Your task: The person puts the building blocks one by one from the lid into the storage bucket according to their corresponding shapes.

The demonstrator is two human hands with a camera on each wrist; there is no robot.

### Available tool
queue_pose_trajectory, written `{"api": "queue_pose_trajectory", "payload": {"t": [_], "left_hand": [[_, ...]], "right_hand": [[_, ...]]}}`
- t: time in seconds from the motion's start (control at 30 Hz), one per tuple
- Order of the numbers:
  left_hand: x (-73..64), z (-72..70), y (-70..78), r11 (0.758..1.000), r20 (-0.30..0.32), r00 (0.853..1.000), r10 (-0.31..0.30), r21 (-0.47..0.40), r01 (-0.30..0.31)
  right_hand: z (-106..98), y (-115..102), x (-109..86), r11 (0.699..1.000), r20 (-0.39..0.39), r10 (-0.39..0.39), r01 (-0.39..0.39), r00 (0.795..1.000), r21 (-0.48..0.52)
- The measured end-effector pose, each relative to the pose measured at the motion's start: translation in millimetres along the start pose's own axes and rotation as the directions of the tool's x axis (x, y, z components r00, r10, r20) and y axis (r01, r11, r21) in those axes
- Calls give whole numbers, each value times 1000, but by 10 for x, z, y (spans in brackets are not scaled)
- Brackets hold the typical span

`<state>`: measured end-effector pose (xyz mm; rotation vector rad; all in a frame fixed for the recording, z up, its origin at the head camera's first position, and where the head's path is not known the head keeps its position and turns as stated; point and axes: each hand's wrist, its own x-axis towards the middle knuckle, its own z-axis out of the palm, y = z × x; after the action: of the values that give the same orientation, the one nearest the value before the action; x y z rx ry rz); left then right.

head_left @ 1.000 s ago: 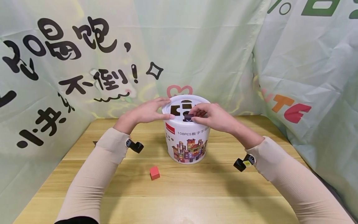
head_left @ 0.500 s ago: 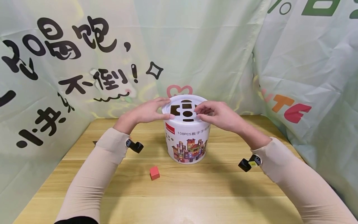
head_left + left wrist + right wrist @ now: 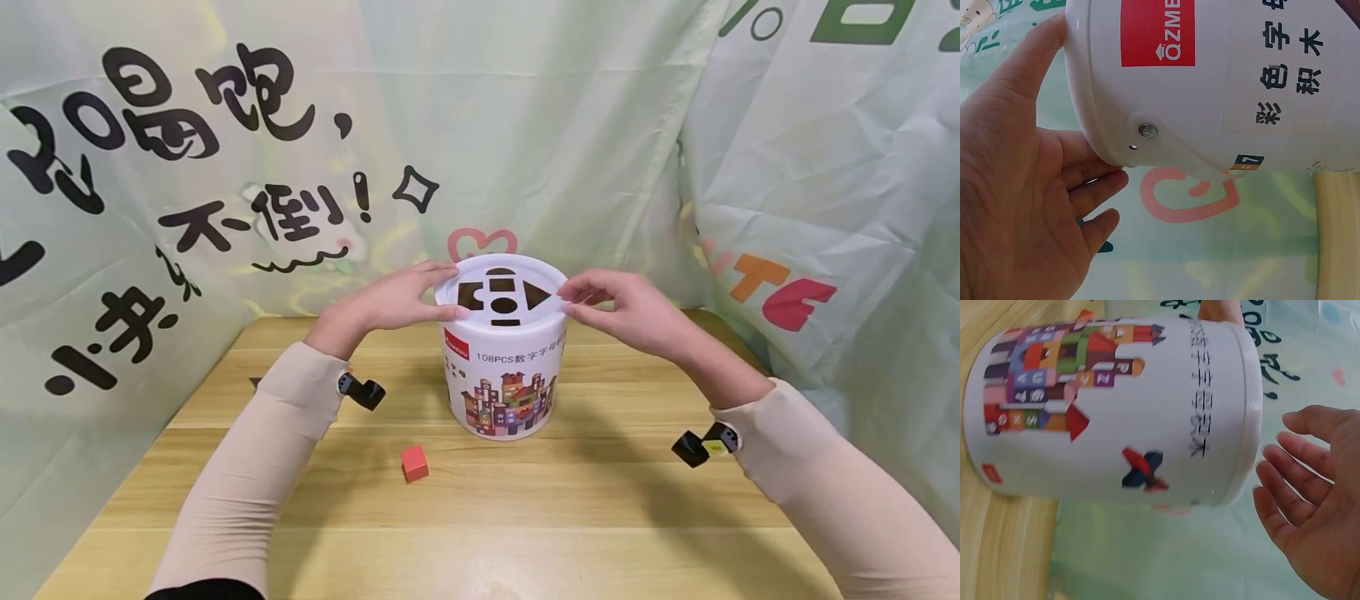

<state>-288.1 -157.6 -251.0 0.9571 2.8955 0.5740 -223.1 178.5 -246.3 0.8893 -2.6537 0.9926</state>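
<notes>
A white bucket (image 3: 502, 343) with printed building blocks on its side stands upright on the table. Its white lid (image 3: 474, 273) has several dark cut-out holes, including a round one and a triangular one. My left hand (image 3: 393, 298) rests at the lid's left rim, thumb in front and fingers spread toward the back. In the left wrist view, those fingers lie fairly straight along the rim. Beside the right rim is my right hand (image 3: 630, 310), holding nothing, fingers loosely bent. The right wrist view shows its fingertips (image 3: 1264, 465) a little away from the rim.
A small red block (image 3: 415, 463) lies on the wooden table (image 3: 525, 508), in front of the bucket and to its left. Printed cloth (image 3: 570, 167) hangs behind the table and along its sides. A wrist camera (image 3: 362, 391) is strapped to each sleeve.
My right hand held a small dark block at the lid's near hole; now the block is out of sight. That hand has moved right, off the lid's holes. The left hand stays put.
</notes>
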Motion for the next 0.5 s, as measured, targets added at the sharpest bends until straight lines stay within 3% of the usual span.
{"api": "queue_pose_trajectory", "payload": {"t": [0.33,0.5], "left_hand": [[-8,-1,13,1000,-1,1000,3,0,-3],[-10,-4,15,1000,6,1000,3,2,-3]], "right_hand": [[-144,284,-233,995,-31,94,-95,995,-39],[-218,451,-382,992,-39,97,-100,995,-81]]}}
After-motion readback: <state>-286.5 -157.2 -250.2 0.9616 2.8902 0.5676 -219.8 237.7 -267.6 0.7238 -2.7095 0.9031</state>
